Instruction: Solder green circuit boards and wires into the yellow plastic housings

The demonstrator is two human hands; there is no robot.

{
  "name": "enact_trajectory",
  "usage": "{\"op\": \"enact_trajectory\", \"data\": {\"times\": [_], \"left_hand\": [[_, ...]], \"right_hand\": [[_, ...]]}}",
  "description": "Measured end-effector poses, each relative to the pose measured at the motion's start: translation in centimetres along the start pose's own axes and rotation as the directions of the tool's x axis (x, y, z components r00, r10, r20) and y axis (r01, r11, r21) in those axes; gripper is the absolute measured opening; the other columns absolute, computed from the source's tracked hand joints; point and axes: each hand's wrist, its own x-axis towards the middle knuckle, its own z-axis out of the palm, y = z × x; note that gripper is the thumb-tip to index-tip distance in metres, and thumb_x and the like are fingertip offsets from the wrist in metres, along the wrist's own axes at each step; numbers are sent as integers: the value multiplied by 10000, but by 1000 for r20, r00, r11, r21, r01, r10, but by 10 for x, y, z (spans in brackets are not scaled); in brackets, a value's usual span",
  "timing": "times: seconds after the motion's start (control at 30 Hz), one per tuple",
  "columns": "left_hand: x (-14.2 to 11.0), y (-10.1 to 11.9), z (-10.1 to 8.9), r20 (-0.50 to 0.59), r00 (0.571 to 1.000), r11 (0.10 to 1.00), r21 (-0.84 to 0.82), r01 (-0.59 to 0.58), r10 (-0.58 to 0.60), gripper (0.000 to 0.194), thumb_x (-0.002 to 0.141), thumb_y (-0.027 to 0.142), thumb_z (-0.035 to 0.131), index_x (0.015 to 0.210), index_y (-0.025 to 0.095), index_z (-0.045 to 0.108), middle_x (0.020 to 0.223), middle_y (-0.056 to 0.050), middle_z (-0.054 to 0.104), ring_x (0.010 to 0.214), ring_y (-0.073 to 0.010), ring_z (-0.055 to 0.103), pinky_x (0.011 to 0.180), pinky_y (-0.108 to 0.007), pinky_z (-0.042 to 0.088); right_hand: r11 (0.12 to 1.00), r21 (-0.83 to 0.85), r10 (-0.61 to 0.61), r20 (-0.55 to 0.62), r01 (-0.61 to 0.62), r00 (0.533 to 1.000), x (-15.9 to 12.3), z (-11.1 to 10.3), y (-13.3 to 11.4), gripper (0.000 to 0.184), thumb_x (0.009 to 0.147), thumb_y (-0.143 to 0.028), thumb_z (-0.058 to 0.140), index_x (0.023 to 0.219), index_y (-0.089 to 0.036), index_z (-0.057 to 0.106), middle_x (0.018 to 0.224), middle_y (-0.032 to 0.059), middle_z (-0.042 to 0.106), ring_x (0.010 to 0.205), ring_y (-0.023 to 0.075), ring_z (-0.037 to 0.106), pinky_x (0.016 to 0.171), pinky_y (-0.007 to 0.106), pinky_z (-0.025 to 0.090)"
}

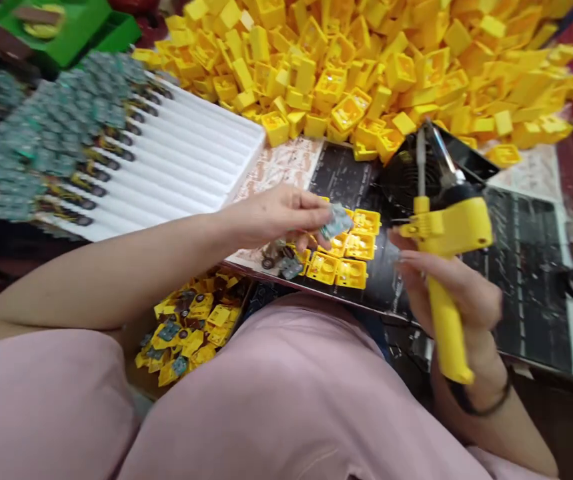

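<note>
Head view: a grey circuit board [337, 223] is pinched in the left hand [281, 217] over open yellow casings [360, 245]; a yellow soldering gun [459, 230] is gripped in the right hand [473, 297]. Step judged as board positioning; steady alignment seems called for.

The gun-shaped tool [459, 227] is yellow, the held part [337, 223] grey-green, the casings [359, 247] yellow; the tray [211, 147] is ribbed white, the garment [276, 400] plain pink, the wristband [486, 409] black.
</note>
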Motion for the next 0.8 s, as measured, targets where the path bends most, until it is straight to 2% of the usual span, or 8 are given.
{"op": "enact_trajectory", "data": {"times": [0.1, 0.17, 0.3, 0.4, 0.57, 0.63, 0.73, 0.8], "left_hand": [[14, -3, 35, 231, 965, 981, -117, 152, -122, 226, 934, 386, 809, 989, 168, 810, 715, -23, 776, 470, -69, 578, 539, -191, 471], [18, -4, 45, 254, 955, 974, -127, 188, -151, 265, 1020, 388, 695, 1111, 171, 817, 772, -46, 803, 507, -83, 620, 589, -205, 526], [16, -9, 50, -2, 1000, 985, 168, -27, 28, 370, 1075, 404, 580, 1298, 186, 780, 1176, -130, 848, 986, -193, 813, 887, -320, 645], [19, -16, 62, -141, 959, 926, 328, -189, 245, 352, 986, 432, 721, 1234, 195, 800, 1394, -119, 789, 1333, -249, 725, 1135, -392, 581], [38, -31, 95, -275, 936, 968, -59, -244, 219, 423, 849, 583, 843, 938, 185, 734, 1032, -72, 852, 1035, -220, 807, 936, -339, 643], [40, -31, 96, -278, 939, 967, -96, -238, 203, 362, 887, 542, 802, 921, 195, 708, 944, -50, 836, 925, -194, 803, 835, -310, 638], [34, -19, 76, -160, 963, 967, 165, -193, 219, 264, 960, 466, 701, 913, 208, 728, 807, -15, 790, 734, -160, 752, 690, -285, 586], [30, -10, 58, -56, 971, 853, 491, -175, 231, 209, 947, 400, 693, 887, 212, 765, 786, -8, 785, 720, -156, 733, 695, -284, 561]], "right_hand": [[992, 53, -117, -16, 117, 993, 4, 3, -4, 376, 951, -116, 812, 1255, -284, 669, 1090, 30, 827, 1004, 218, 836, 938, 321, 707], [989, 56, -132, -88, 137, 987, 1, 4, -4, 432, 944, -64, 795, 1286, -278, 639, 1095, 31, 831, 998, 212, 839, 925, 318, 714], [998, -13, -69, -184, 68, 981, -11, 2, 0, 537, 905, 4, 793, 1323, -291, 631, 1136, 39, 833, 953, 232, 845, 896, 366, 730], [995, -89, -69, -161, 55, 985, -18, 3, 2, 517, 892, 2, 810, 1293, -280, 647, 1108, 41, 836, 943, 237, 844, 876, 360, 724], [988, -139, -88, -179, 63, 980, -20, 11, -1, 427, 958, -97, 793, 1305, -297, 645, 1030, 13, 834, 963, 239, 839, 857, 353, 714], [987, -156, -81, -190, 51, 979, -21, 9, 1, 386, 937, -164, 852, 1265, -277, 684, 990, 14, 833, 883, 232, 834, 778, 328, 700], [988, -151, -55, -222, 22, 973, -27, -5, 8, 399, 898, -226, 905, 1264, -262, 750, 942, 11, 835, 756, 209, 804, 667, 311, 652], [995, -87, -68, -237, 49, 969, -36, -21, 15, 361, 972, -265, 838, 1325, -266, 768, 883, -12, 825, 688, 185, 777, 642, 310, 634]]}}
